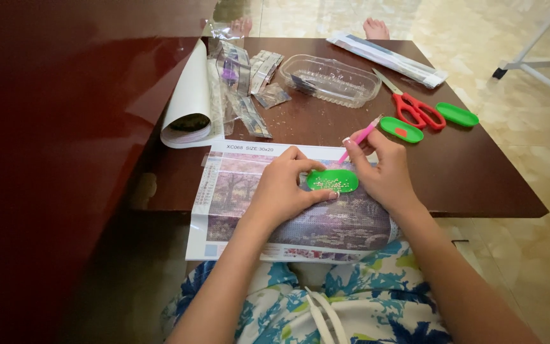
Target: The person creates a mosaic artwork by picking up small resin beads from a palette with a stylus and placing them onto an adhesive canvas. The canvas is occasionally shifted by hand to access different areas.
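Slim pink plastic pen [359,136] pinched in right hand [386,175]; left hand [284,191] steadies green oval bead tray [332,181].
Both look light, stiff; tray spills easily, best held by rim.

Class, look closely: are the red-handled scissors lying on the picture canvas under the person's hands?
No, the scissors lie on the bare brown table, beyond the canvas and apart from it.
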